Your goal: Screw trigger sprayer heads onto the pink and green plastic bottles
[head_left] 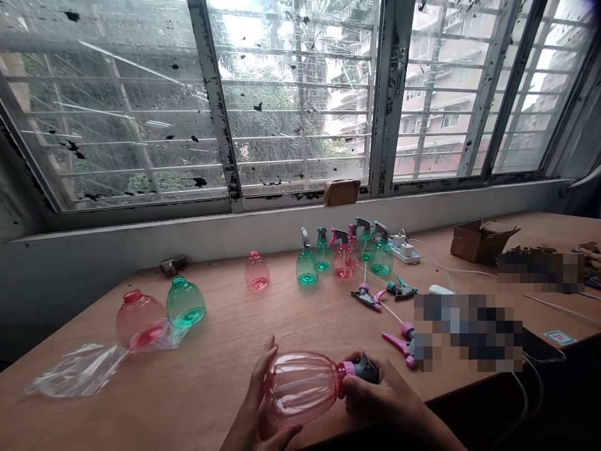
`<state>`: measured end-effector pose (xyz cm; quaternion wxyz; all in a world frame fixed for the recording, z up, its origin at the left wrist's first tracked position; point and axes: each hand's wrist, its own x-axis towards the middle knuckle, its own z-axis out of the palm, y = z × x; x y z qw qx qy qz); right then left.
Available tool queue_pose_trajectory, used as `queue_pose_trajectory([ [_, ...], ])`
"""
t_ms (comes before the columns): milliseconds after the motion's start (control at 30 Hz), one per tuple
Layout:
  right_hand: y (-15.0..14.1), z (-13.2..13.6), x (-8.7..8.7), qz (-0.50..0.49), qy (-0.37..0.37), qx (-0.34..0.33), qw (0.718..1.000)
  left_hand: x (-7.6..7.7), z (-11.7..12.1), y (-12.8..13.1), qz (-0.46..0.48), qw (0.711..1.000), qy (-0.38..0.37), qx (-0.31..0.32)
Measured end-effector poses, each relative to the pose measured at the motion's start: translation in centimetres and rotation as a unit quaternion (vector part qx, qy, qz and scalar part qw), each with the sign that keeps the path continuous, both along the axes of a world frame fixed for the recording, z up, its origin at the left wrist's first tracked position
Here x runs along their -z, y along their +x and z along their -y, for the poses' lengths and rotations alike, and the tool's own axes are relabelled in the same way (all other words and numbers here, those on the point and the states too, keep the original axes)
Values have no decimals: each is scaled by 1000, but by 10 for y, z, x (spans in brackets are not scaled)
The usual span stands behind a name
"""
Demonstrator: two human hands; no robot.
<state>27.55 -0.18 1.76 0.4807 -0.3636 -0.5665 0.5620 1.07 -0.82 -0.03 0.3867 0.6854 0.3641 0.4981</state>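
Note:
A clear pink spray bottle point(303, 382) lies tilted on its side between my hands, close to the table's front edge. My left hand point(257, 401) cups its wide base, fingers on the far side and thumb below. At the neck, my right hand point(382, 391) grips the grey and pink spray head point(361, 368), which sits on the bottle's mouth. The trigger is mostly hidden by my fingers. Right of the bottle lie loose spray heads, among them a pink and grey one point(369, 297), a teal and grey one point(401, 288) and another pink one point(407, 341).
Open-necked bottles, two pink point(257, 272) point(141, 319) and one green point(186, 304), stand left, with a plastic bag point(82, 373). Several bottles with spray heads point(307, 266) stand at the back. A power strip point(404, 252), cables and a cardboard box point(481, 241) are right.

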Motion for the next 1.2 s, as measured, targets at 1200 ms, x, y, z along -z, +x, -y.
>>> queue_pose_trajectory([
  [1200,-1,0,4,-32,39,21,999,-12,3,-5,14,996,-79,25],
])
